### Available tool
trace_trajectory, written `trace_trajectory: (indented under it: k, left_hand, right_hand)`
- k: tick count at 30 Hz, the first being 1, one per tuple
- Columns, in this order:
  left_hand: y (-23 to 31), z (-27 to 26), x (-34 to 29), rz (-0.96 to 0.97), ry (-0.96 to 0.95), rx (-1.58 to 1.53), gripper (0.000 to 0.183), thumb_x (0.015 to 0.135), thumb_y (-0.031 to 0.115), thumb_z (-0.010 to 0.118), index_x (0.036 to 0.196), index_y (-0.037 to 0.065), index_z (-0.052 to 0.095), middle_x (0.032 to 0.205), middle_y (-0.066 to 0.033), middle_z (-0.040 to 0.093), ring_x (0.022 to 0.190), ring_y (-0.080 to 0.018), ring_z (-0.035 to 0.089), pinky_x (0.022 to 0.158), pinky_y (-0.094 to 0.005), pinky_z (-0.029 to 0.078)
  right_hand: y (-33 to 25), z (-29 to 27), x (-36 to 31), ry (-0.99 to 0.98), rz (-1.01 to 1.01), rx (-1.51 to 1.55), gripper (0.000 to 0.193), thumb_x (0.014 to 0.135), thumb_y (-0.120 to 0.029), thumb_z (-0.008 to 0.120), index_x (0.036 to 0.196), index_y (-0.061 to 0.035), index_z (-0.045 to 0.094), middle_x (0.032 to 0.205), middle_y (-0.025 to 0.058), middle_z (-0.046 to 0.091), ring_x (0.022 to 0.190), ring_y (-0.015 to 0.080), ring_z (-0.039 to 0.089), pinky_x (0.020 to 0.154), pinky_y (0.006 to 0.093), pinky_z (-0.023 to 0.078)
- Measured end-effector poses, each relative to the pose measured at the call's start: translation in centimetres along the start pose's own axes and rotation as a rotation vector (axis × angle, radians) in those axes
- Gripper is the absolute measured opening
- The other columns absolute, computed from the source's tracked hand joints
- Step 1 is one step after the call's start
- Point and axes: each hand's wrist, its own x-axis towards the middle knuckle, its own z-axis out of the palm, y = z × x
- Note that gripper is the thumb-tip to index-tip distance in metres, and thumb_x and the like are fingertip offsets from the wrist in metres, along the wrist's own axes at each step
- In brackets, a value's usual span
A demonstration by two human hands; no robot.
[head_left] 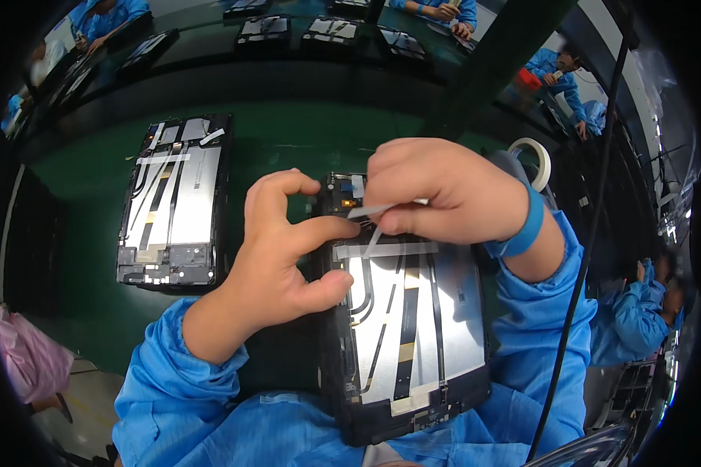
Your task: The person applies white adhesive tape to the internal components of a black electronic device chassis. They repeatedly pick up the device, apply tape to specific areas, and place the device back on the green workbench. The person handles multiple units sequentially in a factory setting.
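An opened tablet [461,311] lies in front of me, its silver inner plate, dark cables and circuit parts exposed. A whitish tape strip [413,250] crosses its upper part. My right hand [444,191], with a blue band at the wrist, is closed over the top of the tablet, pinching a thin translucent strip of tape [372,241]. My left hand [288,249] has its fingers spread at the tablet's upper left edge; the index fingertip reaches the parts beside the tape strip, and the thumb is near the left rim.
A second opened tablet [181,202] lies to the left on the green table [280,140]. Behind my right hand is a roll of pale tape [534,159]. A black cable [592,241] hangs down on the right. More tablets [329,31] and people in blue stand farther off.
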Motion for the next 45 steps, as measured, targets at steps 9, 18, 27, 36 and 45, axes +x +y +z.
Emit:
trace_trajectory:
  k: [9,18,27,36,45]
  left_hand:
    - [-0.2,-0.1,-0.3,0.020,0.032,0.025,0.038,0.060,0.030,0.073,0.093,0.011,0.069,0.115,-0.0178,0.043,0.114,-0.0386,0.038,0.099,-0.0479,0.030]
    - [-0.4,-0.3,-0.3,0.044,0.000,0.052,0.042,0.068,0.040,0.067,0.098,0.012,0.069,0.117,-0.0185,0.041,0.116,-0.0385,0.036,0.102,-0.0490,0.026]
    - [0.0,-0.2,-0.1,0.040,0.026,0.011,0.037,0.064,0.031,0.071,0.095,0.011,0.069,0.113,-0.0168,0.043,0.114,-0.0390,0.038,0.099,-0.0490,0.030]
    - [-0.6,-0.1,-0.3,0.038,0.005,0.026,0.041,0.069,0.039,0.066,0.099,0.012,0.069,0.116,-0.0176,0.042,0.115,-0.0381,0.036,0.101,-0.0490,0.028]
    - [-0.4,-0.2,-0.3,0.031,-0.019,0.025,0.042,0.070,0.040,0.064,0.100,0.011,0.068,0.116,-0.0179,0.042,0.115,-0.0385,0.036,0.101,-0.0479,0.027]
  right_hand:
    - [-0.3,2.4,1.0,0.401,0.225,-0.274,0.017,0.067,-0.015,0.078,0.075,-0.0084,0.065,0.078,0.0066,0.055,0.077,0.0220,0.054,0.067,0.0325,0.045]
    - [-0.1,1.4,-0.2,0.177,0.523,0.880,0.010,0.084,-0.010,0.064,0.083,-0.0005,0.064,0.075,-0.0007,0.061,0.067,0.0050,0.053,0.061,0.0209,0.042]
    - [0.7,3.0,0.4,0.221,0.725,0.322,0.022,0.077,-0.019,0.064,0.073,0.0035,0.063,0.058,0.0099,0.058,0.051,0.0155,0.053,0.051,0.0294,0.044]
    - [-0.3,2.9,1.3,0.178,0.817,0.107,0.012,0.074,-0.012,0.067,0.076,-0.0009,0.063,0.060,0.0009,0.053,0.056,0.0070,0.046,0.052,0.0241,0.040]
    - [-1.4,4.1,-1.9,0.327,0.213,0.052,0.025,0.075,0.005,0.052,0.099,-0.0022,0.057,0.088,0.0132,0.060,0.086,0.0297,0.059,0.077,0.0374,0.049]
